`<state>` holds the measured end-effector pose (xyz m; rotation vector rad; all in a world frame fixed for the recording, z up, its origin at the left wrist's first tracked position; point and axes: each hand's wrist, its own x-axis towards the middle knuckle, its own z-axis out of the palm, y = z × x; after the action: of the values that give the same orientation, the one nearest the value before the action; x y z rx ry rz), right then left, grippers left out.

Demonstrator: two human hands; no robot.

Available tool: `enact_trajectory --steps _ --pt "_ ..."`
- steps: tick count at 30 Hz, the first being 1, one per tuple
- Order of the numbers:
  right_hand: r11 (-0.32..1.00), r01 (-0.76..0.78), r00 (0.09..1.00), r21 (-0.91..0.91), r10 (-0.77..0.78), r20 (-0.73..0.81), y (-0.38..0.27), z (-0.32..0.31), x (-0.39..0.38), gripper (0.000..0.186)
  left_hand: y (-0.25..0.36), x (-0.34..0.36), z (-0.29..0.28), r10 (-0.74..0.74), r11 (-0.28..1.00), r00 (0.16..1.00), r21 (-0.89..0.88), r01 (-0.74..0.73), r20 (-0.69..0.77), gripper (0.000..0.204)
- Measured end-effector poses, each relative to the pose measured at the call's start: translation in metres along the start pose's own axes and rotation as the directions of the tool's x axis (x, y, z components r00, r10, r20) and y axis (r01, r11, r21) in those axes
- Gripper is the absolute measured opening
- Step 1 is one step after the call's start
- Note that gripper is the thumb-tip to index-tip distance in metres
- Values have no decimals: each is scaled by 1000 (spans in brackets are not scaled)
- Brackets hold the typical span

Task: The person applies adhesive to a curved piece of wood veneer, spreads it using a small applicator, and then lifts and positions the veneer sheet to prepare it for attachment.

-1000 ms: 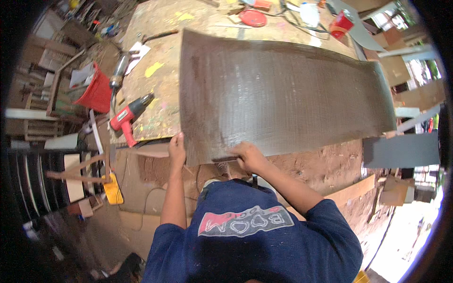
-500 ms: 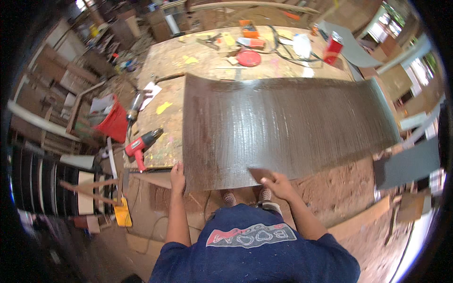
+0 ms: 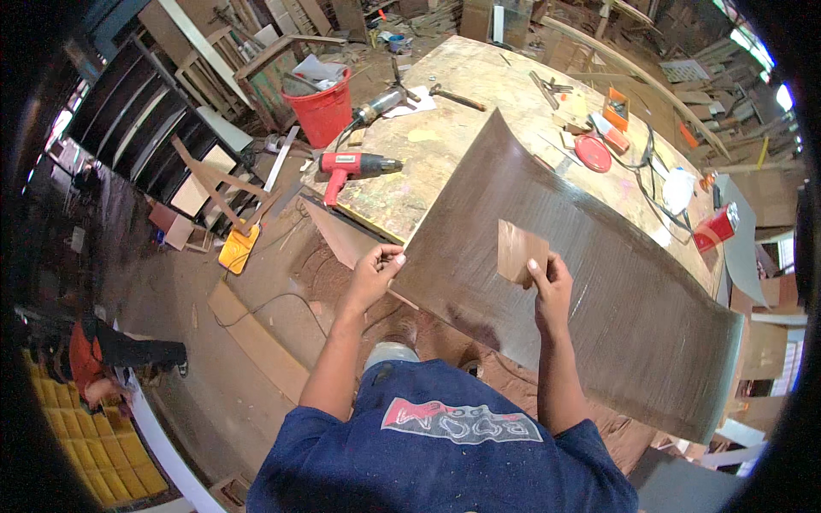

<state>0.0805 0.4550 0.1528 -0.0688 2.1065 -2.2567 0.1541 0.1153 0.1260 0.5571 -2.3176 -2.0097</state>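
The work table (image 3: 428,184) now runs slantwise across the view, where half a second ago its near edge lay more nearly level. Over its near edge hangs the dark brown sheet (image 3: 599,282), left end curling up and far right corner of the table beyond it. The red bucket (image 3: 323,111) stands on the floor by the table's left edge. The red and black heat gun (image 3: 359,164) rests at the near left corner, as before. The left hand (image 3: 376,275) is at the sheet's left edge, near its near corner, thumb and fingertips together; whether they pinch the edge I cannot tell. The right hand (image 3: 553,286) pinches a flat brown piece (image 3: 520,254) between thumb and fingers, raised over the sheet with its broad face showing; earlier it was lower, by the sheet's near edge.
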Motion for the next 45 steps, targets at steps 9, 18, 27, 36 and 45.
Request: enact_trajectory --steps 9,18,27,36,45 --pt "998 18 941 -57 3 338 -37 210 164 35 -69 27 -34 -74 981 955 -152 122 287 36" --pt "759 -40 824 -650 393 408 169 403 293 33 -115 67 -50 79 993 807 -116 -13 585 55" --pt "621 -40 928 -783 314 201 250 425 271 48 -105 99 -81 46 994 612 27 -109 790 58" --pt "724 138 971 -675 36 236 97 347 241 40 -117 136 -79 -126 982 475 42 184 871 74" --pt "903 -177 896 -392 -17 -444 -24 59 -31 33 -69 96 -34 -60 915 385 -103 389 921 94"
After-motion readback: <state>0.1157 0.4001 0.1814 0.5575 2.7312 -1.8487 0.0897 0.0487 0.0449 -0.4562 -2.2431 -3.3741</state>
